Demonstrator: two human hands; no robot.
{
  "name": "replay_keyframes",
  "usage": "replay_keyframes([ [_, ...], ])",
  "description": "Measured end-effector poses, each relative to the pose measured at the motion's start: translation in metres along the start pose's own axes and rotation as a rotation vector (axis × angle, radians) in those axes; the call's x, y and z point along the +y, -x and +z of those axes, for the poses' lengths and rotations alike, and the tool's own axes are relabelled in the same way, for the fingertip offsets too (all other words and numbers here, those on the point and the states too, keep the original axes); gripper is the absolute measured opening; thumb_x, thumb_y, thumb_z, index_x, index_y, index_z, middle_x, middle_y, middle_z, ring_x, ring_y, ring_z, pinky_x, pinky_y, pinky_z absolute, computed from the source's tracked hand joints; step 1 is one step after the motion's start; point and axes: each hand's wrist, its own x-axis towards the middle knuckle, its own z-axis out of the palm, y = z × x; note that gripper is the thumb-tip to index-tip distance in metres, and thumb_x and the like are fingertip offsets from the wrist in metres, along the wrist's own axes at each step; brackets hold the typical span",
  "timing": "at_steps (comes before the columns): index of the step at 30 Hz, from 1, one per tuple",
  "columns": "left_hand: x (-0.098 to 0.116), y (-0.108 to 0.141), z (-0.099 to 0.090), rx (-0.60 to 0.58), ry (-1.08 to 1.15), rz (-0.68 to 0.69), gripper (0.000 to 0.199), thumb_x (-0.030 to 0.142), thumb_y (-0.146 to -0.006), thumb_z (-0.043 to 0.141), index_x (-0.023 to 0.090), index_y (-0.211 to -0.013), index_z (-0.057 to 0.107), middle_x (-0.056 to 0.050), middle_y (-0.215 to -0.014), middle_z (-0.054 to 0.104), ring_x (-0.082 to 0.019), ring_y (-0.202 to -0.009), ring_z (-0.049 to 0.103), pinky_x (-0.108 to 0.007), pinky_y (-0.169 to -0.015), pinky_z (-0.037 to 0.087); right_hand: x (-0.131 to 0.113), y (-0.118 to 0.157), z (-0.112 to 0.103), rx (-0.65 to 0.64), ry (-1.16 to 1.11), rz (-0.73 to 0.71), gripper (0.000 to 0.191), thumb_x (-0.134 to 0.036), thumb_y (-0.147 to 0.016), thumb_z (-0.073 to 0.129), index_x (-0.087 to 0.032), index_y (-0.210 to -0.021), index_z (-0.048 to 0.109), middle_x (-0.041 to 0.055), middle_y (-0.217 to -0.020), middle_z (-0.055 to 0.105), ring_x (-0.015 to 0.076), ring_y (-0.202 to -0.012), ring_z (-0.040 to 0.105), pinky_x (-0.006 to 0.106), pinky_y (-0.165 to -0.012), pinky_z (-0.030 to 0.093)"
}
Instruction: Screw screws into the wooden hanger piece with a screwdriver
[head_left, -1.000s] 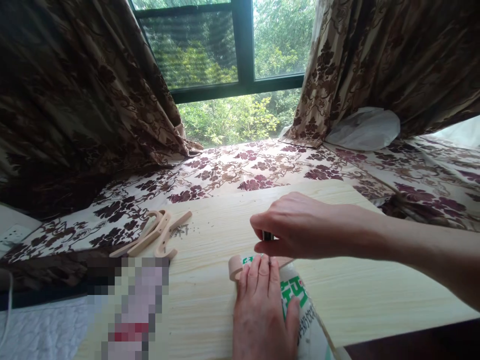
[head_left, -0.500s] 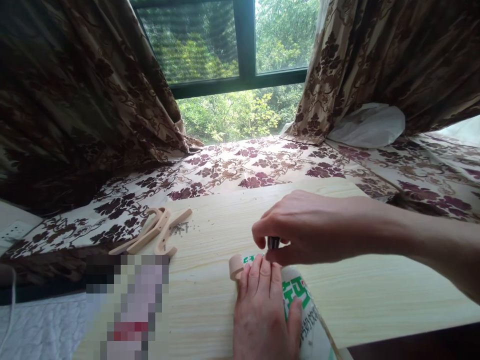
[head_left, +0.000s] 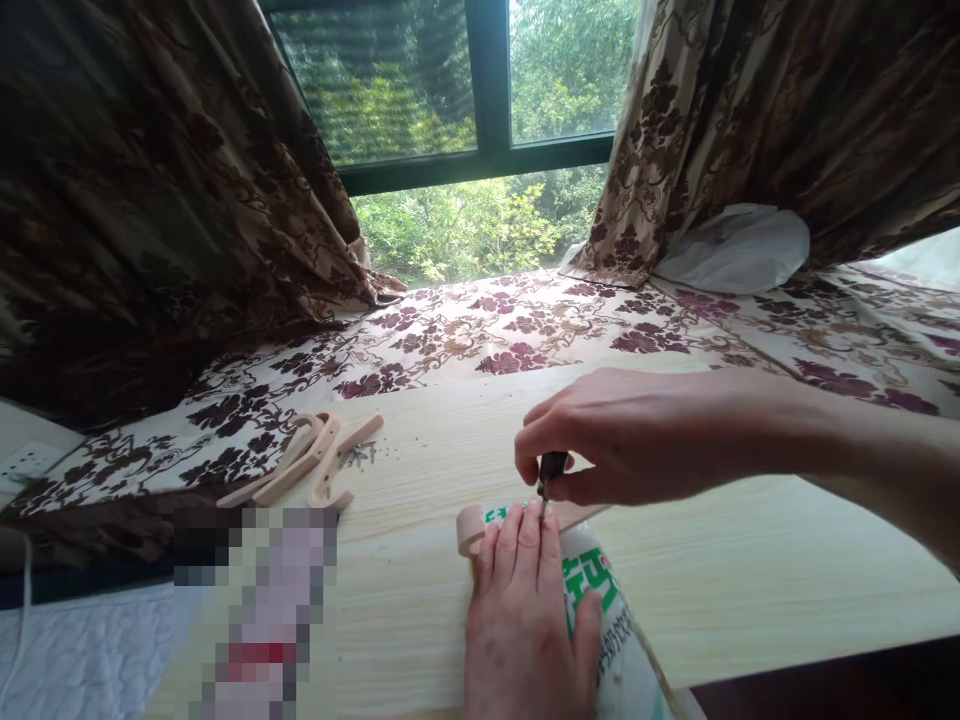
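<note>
My left hand (head_left: 521, 620) lies flat with fingers stretched, pressing on a pale wooden hook (head_left: 471, 530) whose curled end shows left of the fingertips. Beneath the hook and the palm is a white packet (head_left: 592, 590) with green lettering. Closed in a pinch, my right hand (head_left: 600, 440) grips a short, dark-handled screwdriver (head_left: 553, 468). Its thin tip points down at my left fingertips, over the hook. The exact point where the tip meets the wood is hidden.
More curved wooden hooks (head_left: 322, 465) lie on the pale wooden board (head_left: 420, 600) at left, beside a small pile of screws (head_left: 358, 455). Behind the board spreads a floral cloth (head_left: 480, 320) below a window. A white plastic bag (head_left: 739, 250) rests at the back right.
My right hand has shifted slightly right and changed its tilt, so the screwdriver's thin tip now shows below the fingers. My left hand stays in place.
</note>
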Motion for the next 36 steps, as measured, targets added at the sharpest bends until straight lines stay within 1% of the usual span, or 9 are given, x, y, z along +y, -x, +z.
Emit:
replay_keyframes([
  [8, 0.004, 0.002, 0.005, 0.014, 0.030, -0.049, 0.052, 0.045, -0.093, 0.029, 0.012, -0.122, 0.055, -0.005, -0.127, 0.058, -0.021, -0.120, 0.050, -0.038, -0.100, 0.038, 0.004, -0.002, 0.007, 0.066, 0.035, 0.104, 0.023, -0.039, -0.086, 0.055, -0.019, -0.083, 0.065, -0.0011, -0.063, 0.060, 0.0095, -0.053, 0.045, 0.023, -0.049, 0.028],
  [11, 0.004, 0.003, 0.006, 0.004, 0.046, -0.062, 0.052, 0.045, -0.093, 0.028, 0.012, -0.122, 0.055, -0.005, -0.129, 0.057, -0.022, -0.121, 0.049, -0.040, -0.101, 0.037, 0.006, 0.000, 0.002, 0.010, -0.005, 0.060, 0.014, -0.027, -0.081, 0.059, -0.023, -0.093, 0.066, -0.0027, -0.074, 0.065, 0.0090, -0.060, 0.050, 0.021, -0.052, 0.031],
  [14, 0.004, 0.004, 0.008, 0.023, 0.064, -0.068, 0.052, 0.045, -0.093, 0.028, 0.012, -0.122, 0.055, -0.005, -0.129, 0.057, -0.021, -0.122, 0.048, -0.040, -0.102, 0.037, 0.008, -0.001, 0.001, -0.034, -0.048, 0.051, 0.011, -0.019, -0.078, 0.059, -0.022, -0.085, 0.067, -0.0032, -0.071, 0.064, 0.0079, -0.058, 0.050, 0.020, -0.052, 0.032],
  [20, 0.004, 0.004, 0.005, 0.021, 0.053, -0.056, 0.051, 0.044, -0.092, 0.030, 0.012, -0.123, 0.055, -0.005, -0.129, 0.057, -0.022, -0.121, 0.049, -0.040, -0.100, 0.039, 0.008, -0.006, 0.004, -0.021, -0.047, 0.133, 0.025, -0.040, -0.084, 0.055, -0.019, -0.080, 0.068, -0.0010, -0.061, 0.061, 0.0095, -0.050, 0.045, 0.023, -0.046, 0.029],
  [23, -0.001, 0.003, 0.000, -0.017, 0.022, -0.003, 0.051, 0.045, -0.091, 0.035, 0.011, -0.124, 0.054, -0.005, -0.129, 0.056, -0.022, -0.121, 0.050, -0.039, -0.099, 0.040, 0.004, -0.004, -0.002, -0.073, 0.026, 0.072, 0.018, -0.027, -0.079, 0.060, -0.023, -0.095, 0.069, 0.0003, -0.076, 0.067, 0.0115, -0.060, 0.053, 0.024, -0.052, 0.032],
  [26, -0.007, 0.004, 0.000, -0.058, -0.013, 0.078, 0.055, 0.047, -0.087, 0.043, 0.011, -0.129, 0.049, -0.006, -0.133, 0.053, -0.023, -0.123, 0.048, -0.038, -0.100, 0.039, 0.001, -0.004, -0.004, -0.081, 0.104, 0.026, 0.019, -0.012, -0.076, 0.056, -0.020, -0.086, 0.070, 0.0023, -0.080, 0.068, 0.0125, -0.067, 0.056, 0.024, -0.055, 0.033],
  [29, -0.010, 0.011, 0.016, 0.022, -0.012, 0.054, 0.054, 0.048, -0.088, 0.041, 0.011, -0.127, 0.050, -0.007, -0.132, 0.054, -0.024, -0.123, 0.048, -0.040, -0.101, 0.036, -0.002, -0.008, 0.001, -0.050, 0.150, -0.022, 0.016, -0.009, -0.074, 0.055, -0.018, -0.075, 0.067, 0.0029, -0.074, 0.067, 0.0121, -0.062, 0.053, 0.025, -0.053, 0.030],
  [32, -0.010, 0.022, 0.047, 0.179, -0.025, 0.050, 0.051, 0.047, -0.092, 0.031, 0.012, -0.122, 0.054, -0.009, -0.119, 0.063, -0.025, -0.113, 0.056, -0.042, -0.096, 0.039, -0.009, -0.011, 0.007, -0.069, 0.206, -0.049, 0.014, -0.010, -0.078, 0.054, -0.016, -0.070, 0.064, 0.0036, -0.070, 0.064, 0.0110, -0.056, 0.048, 0.026, -0.049, 0.025],
  [36, -0.013, 0.032, 0.092, 0.376, -0.141, 0.029, 0.034, 0.030, -0.085, 0.056, 0.020, -0.117, 0.056, -0.003, -0.098, 0.071, -0.021, -0.094, 0.065, -0.036, -0.086, 0.047, -0.020, -0.013, 0.012, -0.064, 0.292, -0.075, 0.014, -0.004, -0.074, 0.054, -0.014, -0.067, 0.061, 0.0047, -0.068, 0.061, 0.0123, -0.055, 0.047, 0.027, -0.048, 0.024],
])
